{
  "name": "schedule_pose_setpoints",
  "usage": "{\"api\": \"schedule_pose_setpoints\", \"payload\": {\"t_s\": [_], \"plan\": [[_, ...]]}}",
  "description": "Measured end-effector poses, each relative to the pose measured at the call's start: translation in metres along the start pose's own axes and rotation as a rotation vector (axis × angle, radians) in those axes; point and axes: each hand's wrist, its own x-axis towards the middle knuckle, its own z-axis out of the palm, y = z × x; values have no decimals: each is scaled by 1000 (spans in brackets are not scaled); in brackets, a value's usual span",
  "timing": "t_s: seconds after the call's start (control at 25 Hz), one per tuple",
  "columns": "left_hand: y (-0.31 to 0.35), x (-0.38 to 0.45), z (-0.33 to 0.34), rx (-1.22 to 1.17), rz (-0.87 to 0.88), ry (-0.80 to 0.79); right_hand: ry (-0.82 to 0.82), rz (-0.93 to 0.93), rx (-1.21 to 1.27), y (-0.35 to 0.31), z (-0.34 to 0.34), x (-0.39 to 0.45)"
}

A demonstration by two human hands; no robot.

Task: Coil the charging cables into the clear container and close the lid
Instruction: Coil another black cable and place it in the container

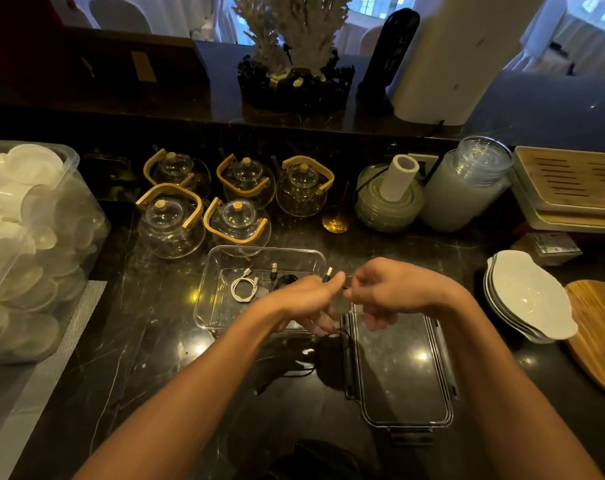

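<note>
The clear container (211, 271) sits open on the dark counter in front of me. Inside it lie a coiled white cable (242, 289) and a coiled black cable (283, 280). My left hand (306, 299) and my right hand (384, 289) meet just above the container's right end, both pinching a thin black cable (328, 348). Its plug sticks up by my left thumb, and the rest hangs down in a blurred loop below my hands. The clear lid (403, 372) with dark clips lies flat on the counter, to the right of the container.
Several glass teapots (237, 220) with wooden handles stand behind the container. A big plastic bin (34, 244) is at the left. Stacked white dishes (526, 296) and a wooden board (598, 334) are at the right. Jars (467, 185) and a tray stand at the back right.
</note>
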Motion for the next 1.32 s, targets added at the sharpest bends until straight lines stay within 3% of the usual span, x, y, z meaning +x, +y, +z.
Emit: {"api": "schedule_pose_setpoints", "payload": {"t_s": [0.08,0.2,0.32,0.48,0.64,0.72,0.88,0.96,1.04,1.16,1.32], "plan": [[0,4,2,-200,103,91,86,-144,311,4,14,-2],[5,4,5,-605,190,44,244,-266,642,13,55,3],[12,3,6,-760,263,16,176,-317,921,19,96,5],[17,-4,8,-965,374,-148,186,-257,1032,29,123,4],[21,-11,12,-985,404,-274,224,-148,827,43,132,9],[23,-16,10,-923,390,-287,132,-165,892,53,128,11],[21,-21,7,-854,386,-377,-192,-234,1356,70,102,14],[19,-19,8,-822,374,-435,-258,-248,1494,68,87,13],[17,-18,10,-727,349,-472,-198,-223,1415,61,72,13],[13,-20,12,-437,278,-472,-53,-97,1085,50,51,15],[6,-19,5,-112,111,-336,64,88,580,35,24,16]]}}
